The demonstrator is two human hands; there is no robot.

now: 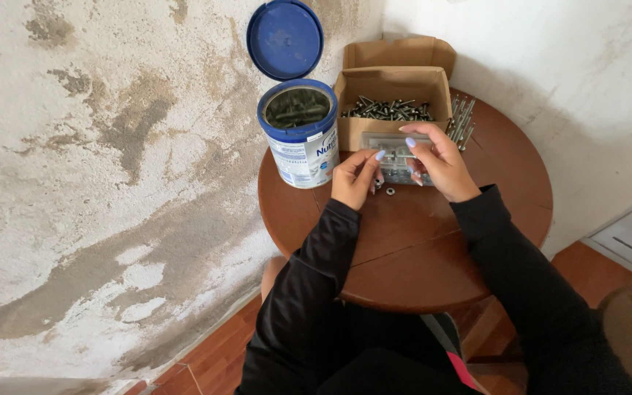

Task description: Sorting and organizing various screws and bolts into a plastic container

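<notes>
My left hand [355,177] and my right hand [439,162] meet over a round brown table [411,241], both pinching a thin metal bolt [399,155] between the fingertips. Just behind the hands lies a small clear plastic box [388,140]. Small metal nuts [390,192] lie on the table below my left hand. Both arms wear black sleeves.
A blue and white tin [300,139] with its blue lid [284,38] hinged up stands at the table's left, bolts inside. An open cardboard box [393,91] of screws sits at the back, loose long bolts [462,121] beside it. Stained walls close in behind and to the left.
</notes>
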